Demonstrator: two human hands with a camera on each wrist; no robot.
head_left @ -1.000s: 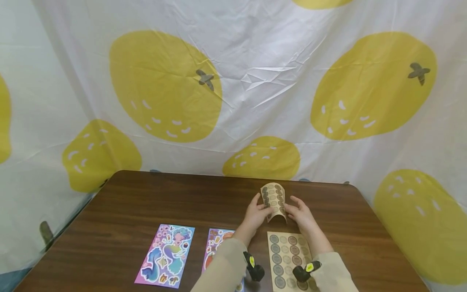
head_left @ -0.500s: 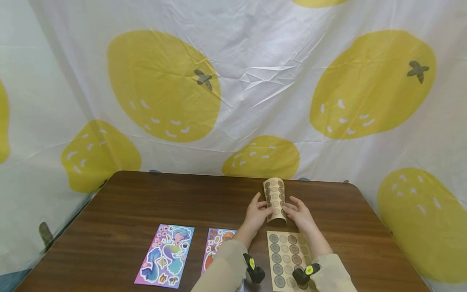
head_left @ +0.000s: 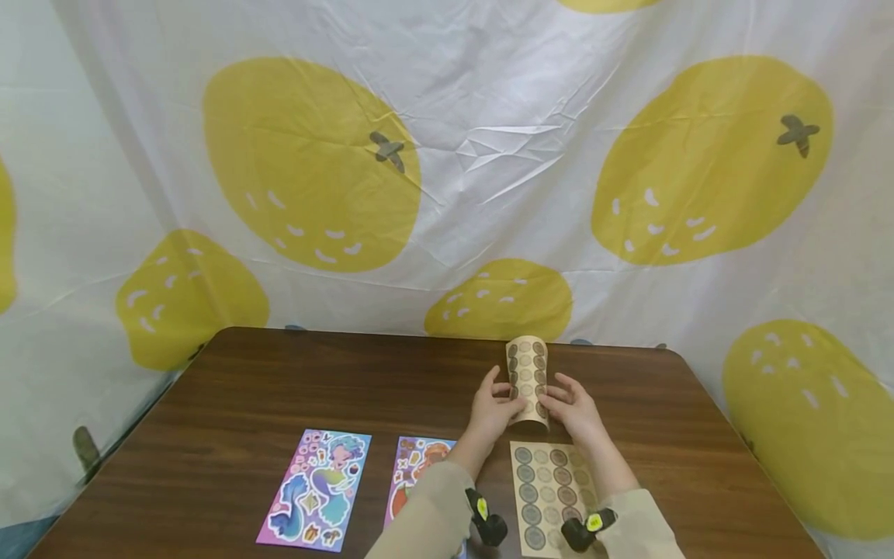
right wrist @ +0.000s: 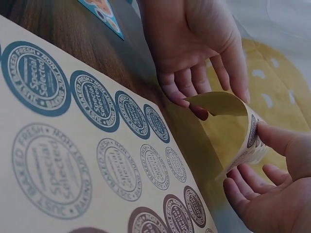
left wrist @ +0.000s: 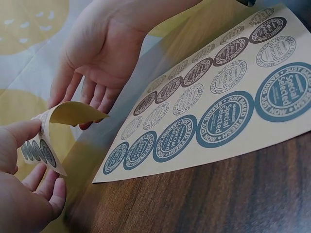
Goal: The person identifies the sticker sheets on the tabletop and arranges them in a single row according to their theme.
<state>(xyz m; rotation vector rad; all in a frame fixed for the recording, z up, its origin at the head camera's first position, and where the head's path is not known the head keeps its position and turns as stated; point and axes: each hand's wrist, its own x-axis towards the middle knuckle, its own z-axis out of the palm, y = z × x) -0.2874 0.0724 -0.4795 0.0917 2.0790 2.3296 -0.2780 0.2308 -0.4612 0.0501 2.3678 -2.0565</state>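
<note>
A tan sheet of round stickers (head_left: 528,371) is bent into an arch above the far part of the table, its printed side facing up. My left hand (head_left: 490,410) pinches its left edge, with the thumb on the printed face and the fingers beneath. At the opposite edge, my right hand (head_left: 578,411) grips it likewise between thumb and fingers. Both wrist views show the bent sheet between the hands, its plain underside (right wrist: 221,103) hollow. Nearer me lies a matching flat sticker sheet (left wrist: 194,104), reading "Special Selected", partly under my right wrist.
On the brown wooden table (head_left: 335,388) lie a mermaid sticker sheet (head_left: 317,489) at left and another colourful sticker sheet (head_left: 405,473), partly covered by my left sleeve. A white cloth with yellow fruit (head_left: 503,194) hangs behind the table's far edge.
The held sticker sheet has turned straighter and shifted slightly toward the table's far edge. Both hands keep hold of it in nearly the same place, and the flat sheets stay put.
</note>
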